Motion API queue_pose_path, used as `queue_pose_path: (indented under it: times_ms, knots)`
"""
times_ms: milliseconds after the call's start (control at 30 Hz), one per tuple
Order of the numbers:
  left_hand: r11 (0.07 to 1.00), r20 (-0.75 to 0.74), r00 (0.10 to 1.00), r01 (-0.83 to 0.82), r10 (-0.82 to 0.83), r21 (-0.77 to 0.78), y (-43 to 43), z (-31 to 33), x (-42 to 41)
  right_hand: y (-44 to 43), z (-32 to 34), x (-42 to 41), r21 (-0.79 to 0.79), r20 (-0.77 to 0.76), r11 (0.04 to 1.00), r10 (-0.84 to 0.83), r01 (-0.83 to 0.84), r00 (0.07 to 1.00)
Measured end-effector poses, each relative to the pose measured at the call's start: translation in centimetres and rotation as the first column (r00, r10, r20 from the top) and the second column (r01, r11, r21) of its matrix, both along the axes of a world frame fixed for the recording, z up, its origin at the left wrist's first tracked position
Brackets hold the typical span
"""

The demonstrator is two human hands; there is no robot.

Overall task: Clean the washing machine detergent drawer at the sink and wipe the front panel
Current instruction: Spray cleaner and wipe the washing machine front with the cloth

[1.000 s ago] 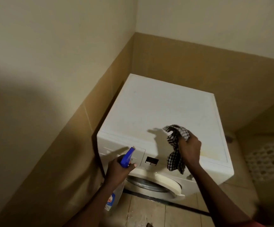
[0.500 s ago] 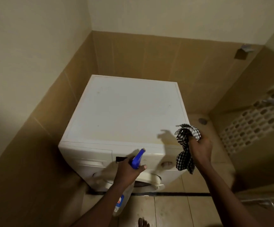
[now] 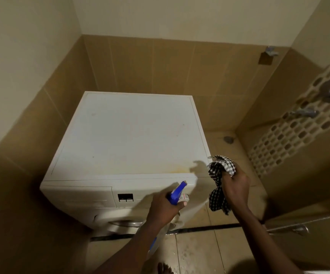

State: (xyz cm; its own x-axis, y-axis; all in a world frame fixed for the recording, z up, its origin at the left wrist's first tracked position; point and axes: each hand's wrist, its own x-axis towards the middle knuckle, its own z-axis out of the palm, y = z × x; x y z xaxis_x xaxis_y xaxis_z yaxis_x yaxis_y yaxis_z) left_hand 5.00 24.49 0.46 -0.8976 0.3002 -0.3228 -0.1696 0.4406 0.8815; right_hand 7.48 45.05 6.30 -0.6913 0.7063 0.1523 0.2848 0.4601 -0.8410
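Lower centre, the left hand (image 3: 163,209) grips a blue spray bottle (image 3: 177,193), apparently aimed at the washing machine (image 3: 128,139); right-hand (image 3: 236,187) fingers clench a checked cloth (image 3: 218,182).

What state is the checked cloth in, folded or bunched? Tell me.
Bunched. The checked cloth is crumpled in the right hand, a loose end hanging below the fist beside the washing machine.

Dim, warm light – soft shadows, edges bent, slightly blurred.

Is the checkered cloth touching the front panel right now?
No. The checkered cloth hangs from the right hand, off the right corner of the washing machine, clear of the front panel.
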Motion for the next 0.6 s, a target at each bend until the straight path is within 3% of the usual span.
queue_pose_path:
  times_ms: [167,333,433,600]
  knots:
    - [0.998,0.009,0.999,0.034,-0.035,0.060,0.2,-0.4,-0.3,-0.7,-2.9,0.6,0.136,0.066,0.983,0.116,-0.124,0.991]
    - [0.996,0.011,1.000,0.012,-0.013,0.088,-2.0,-0.7,-0.3,-2.6,-8.5,0.8,0.284,0.342,0.904,0.217,-0.321,0.914]
    - [0.997,-0.011,0.999,-0.035,0.036,0.067,-3.6,-1.1,-0.5,-4.6,-8.7,-0.7,0.342,0.341,0.858,0.268,-0.384,0.901]
    - [0.996,-0.050,0.995,-0.088,0.088,-0.006,-6.1,-1.9,-0.4,-8.3,-8.5,-1.8,0.274,0.253,0.855,0.377,-0.439,0.891]
